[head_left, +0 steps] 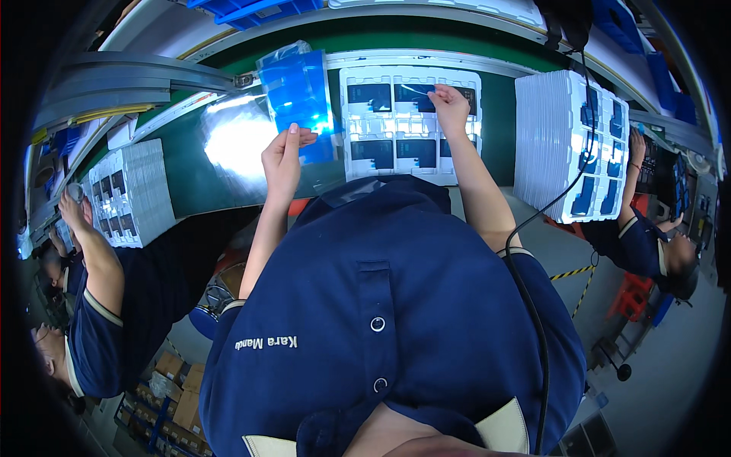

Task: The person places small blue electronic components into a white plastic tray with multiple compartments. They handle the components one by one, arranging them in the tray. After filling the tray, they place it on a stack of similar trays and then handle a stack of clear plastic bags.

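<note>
A white moulded tray [412, 126] lies in front of me, with dark flat rectangular parts [371, 154] in its pockets. Over its far right part, my right hand [451, 109] pinches a thin pale strip [415, 90] that reaches left above a far pocket. Left of the tray lie blue film sheets [298, 85] with clear plastic around them. My left hand [285, 152] is at their near edge, thumb up and fingers stretched to the right. I see nothing held in it.
Shiny clear plastic [237, 141] glares on the green bench [194, 194]. Tall stacks of white trays stand right [567, 145] and left [131, 194]. A black cable [537, 305] hangs down my right side. Co-workers are at both sides; a blue bin [255, 11] sits at the far edge.
</note>
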A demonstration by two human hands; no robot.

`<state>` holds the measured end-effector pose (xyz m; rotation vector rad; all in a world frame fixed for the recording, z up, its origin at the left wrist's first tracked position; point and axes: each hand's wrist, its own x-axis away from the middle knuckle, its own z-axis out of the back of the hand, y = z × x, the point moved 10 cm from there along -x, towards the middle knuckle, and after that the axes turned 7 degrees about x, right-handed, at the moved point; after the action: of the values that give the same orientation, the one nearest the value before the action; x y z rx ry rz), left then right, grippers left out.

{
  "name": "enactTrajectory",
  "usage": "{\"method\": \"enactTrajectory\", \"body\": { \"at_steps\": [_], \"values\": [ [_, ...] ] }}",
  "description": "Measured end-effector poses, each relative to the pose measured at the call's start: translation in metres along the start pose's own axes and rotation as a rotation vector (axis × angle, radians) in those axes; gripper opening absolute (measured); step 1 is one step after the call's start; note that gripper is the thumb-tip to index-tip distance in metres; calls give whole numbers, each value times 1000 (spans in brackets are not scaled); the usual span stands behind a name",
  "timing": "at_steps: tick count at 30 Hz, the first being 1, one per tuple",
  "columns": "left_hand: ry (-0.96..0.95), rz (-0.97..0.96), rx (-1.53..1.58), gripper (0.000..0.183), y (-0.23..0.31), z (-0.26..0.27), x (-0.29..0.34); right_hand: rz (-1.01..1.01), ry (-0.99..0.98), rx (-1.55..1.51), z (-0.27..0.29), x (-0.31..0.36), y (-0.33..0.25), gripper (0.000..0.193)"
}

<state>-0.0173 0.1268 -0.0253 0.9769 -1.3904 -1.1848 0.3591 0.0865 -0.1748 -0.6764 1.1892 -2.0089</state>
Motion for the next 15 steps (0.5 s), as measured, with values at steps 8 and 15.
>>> {"method": "enactTrajectory", "body": {
  "at_steps": [8,15],
  "values": [
    [-10,11,-9,34,-5,1,1,32,12,118,1,4,-16,23],
    [-14,16,4,28,-11,2,1,119,39,178,0,8,-31,21]
  ]
}}
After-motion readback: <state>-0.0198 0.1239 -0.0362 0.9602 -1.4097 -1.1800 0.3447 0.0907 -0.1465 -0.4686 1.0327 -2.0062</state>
